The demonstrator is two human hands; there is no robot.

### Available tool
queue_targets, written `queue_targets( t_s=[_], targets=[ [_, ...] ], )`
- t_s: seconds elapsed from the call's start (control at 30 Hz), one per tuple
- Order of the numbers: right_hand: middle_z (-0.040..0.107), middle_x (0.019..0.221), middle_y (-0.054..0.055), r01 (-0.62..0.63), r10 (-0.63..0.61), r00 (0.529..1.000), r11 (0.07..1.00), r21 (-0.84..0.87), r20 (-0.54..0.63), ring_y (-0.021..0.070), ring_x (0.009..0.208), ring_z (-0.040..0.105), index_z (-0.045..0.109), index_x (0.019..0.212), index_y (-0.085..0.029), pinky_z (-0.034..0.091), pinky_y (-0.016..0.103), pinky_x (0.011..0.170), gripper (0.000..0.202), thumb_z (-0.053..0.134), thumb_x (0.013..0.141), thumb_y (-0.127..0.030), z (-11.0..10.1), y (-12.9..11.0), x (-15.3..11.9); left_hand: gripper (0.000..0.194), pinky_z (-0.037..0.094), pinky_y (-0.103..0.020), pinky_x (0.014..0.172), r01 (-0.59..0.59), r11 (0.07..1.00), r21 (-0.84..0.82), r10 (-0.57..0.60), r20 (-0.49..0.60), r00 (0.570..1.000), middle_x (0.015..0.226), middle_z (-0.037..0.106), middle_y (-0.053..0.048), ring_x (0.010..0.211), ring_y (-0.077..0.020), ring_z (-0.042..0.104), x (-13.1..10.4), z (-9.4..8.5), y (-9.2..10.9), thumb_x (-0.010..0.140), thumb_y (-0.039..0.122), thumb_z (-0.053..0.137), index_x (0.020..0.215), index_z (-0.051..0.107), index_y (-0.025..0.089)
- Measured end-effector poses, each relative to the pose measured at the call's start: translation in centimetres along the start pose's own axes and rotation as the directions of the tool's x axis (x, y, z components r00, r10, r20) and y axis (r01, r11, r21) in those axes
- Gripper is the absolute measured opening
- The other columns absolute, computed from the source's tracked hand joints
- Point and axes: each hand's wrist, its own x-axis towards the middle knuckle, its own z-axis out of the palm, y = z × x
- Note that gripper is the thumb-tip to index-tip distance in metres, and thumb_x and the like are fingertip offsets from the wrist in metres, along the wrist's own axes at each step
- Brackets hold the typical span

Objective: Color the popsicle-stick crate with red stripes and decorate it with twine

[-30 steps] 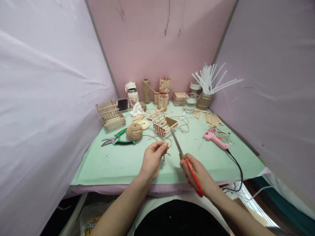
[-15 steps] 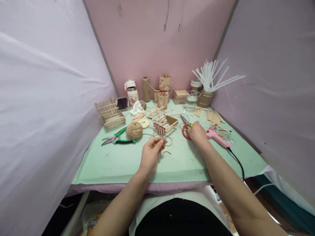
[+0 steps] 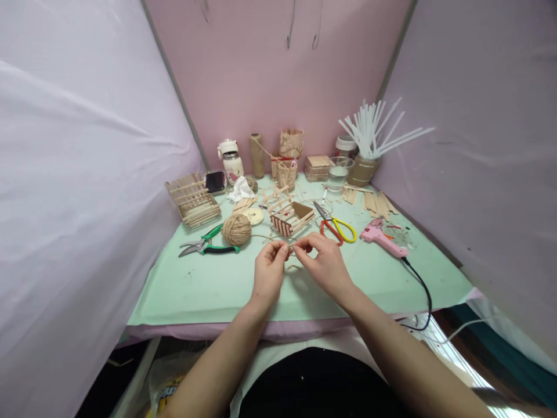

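Near the front middle of the table, my left hand (image 3: 268, 271) pinches the twine (image 3: 292, 267), which trails from the jute ball (image 3: 237, 230). My right hand (image 3: 322, 262) is closed on the same twine, its fingertips almost meeting those of my left hand. Just beyond both hands is a small stick box (image 3: 292, 219) with red-striped ends. Scissors (image 3: 332, 223) with one red and one yellow handle lie to the right of the box, touched by neither hand.
Green-handled pruners (image 3: 209, 245) lie at the left, below a slatted stick piece (image 3: 198, 208). A pink glue gun (image 3: 383, 239) with a black cord rests at the right. Along the back stand a bottle (image 3: 232, 165), a water cup (image 3: 339, 174) and a pot of white sticks (image 3: 362, 170).
My right hand has left the scissors on the table and moved left to the twine beside my left hand. My left hand keeps its pinch in nearly the same place.
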Motion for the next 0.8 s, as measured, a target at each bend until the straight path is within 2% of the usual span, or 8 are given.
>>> queue_targets(
  t_s=[0.2, 0.5, 0.6, 0.7, 0.8],
  targets=[
    [0.066, 0.073, 0.003, -0.045, 0.047, 0.998, 0.998, 0.053, -0.030, 0.0156, 0.071, 0.057, 0.064, 0.072, -0.020, 0.044, 0.029, 0.071, 0.014, 0.057, 0.083, -0.025, 0.5, 0.3, 0.0, 0.019, 0.041, -0.024, 0.071, -0.034, 0.995, 0.093, 0.036, -0.016, 0.999, 0.081, 0.062, -0.001, 0.076, -0.0128, 0.055, -0.2, -0.1, 0.2, 0.078, 0.036, 0.066, 0.081, 0.063, 0.017],
    [0.068, 0.076, 0.003, -0.183, 0.184, 0.983, 0.970, 0.158, 0.012, 0.0163, 0.072, 0.059, 0.066, 0.076, -0.019, 0.046, 0.029, 0.071, 0.014, 0.056, 0.079, -0.028, 0.4, 0.3, -0.1, 0.019, 0.042, -0.024, 0.070, -0.005, 0.999, 0.054, 0.005, 0.000, 1.000, 0.080, 0.066, -0.001, 0.073, -0.0127, 0.056, -0.1, -0.2, -0.1, 0.076, 0.037, 0.068, 0.081, 0.067, 0.018],
    [0.067, 0.075, 0.002, -0.209, 0.206, 0.978, 0.960, 0.185, 0.033, 0.0159, 0.071, 0.058, 0.064, 0.075, -0.019, 0.045, 0.029, 0.070, 0.014, 0.056, 0.079, -0.029, 0.4, 0.6, -0.1, 0.018, 0.043, -0.025, 0.070, -0.015, 0.996, 0.090, 0.013, 0.030, 0.999, 0.079, 0.067, -0.002, 0.073, -0.0138, 0.057, 0.1, -0.6, -0.1, 0.076, 0.036, 0.069, 0.080, 0.069, 0.019],
    [0.066, 0.074, 0.002, -0.174, 0.170, 0.985, 0.972, 0.158, 0.037, 0.0154, 0.070, 0.057, 0.062, 0.072, -0.019, 0.044, 0.028, 0.069, 0.013, 0.055, 0.080, -0.027, 0.2, 0.8, -0.2, 0.014, 0.043, -0.027, 0.073, -0.116, 0.971, 0.211, 0.096, 0.102, 0.990, 0.080, 0.068, -0.003, 0.076, -0.0161, 0.058, 0.3, -1.2, 0.5, 0.076, 0.033, 0.069, 0.079, 0.071, 0.020],
    [0.065, 0.075, 0.002, -0.111, 0.109, 0.993, 0.992, 0.052, 0.035, 0.0161, 0.073, 0.057, 0.061, 0.073, -0.019, 0.041, 0.029, 0.071, 0.013, 0.054, 0.082, -0.025, 0.0, 0.5, -0.4, 0.009, 0.042, -0.030, 0.081, -0.306, 0.875, 0.375, 0.252, 0.187, 0.950, 0.080, 0.068, -0.005, 0.082, -0.0192, 0.058, 0.4, -1.6, 1.4, 0.078, 0.028, 0.067, 0.075, 0.073, 0.021]
  ],
)
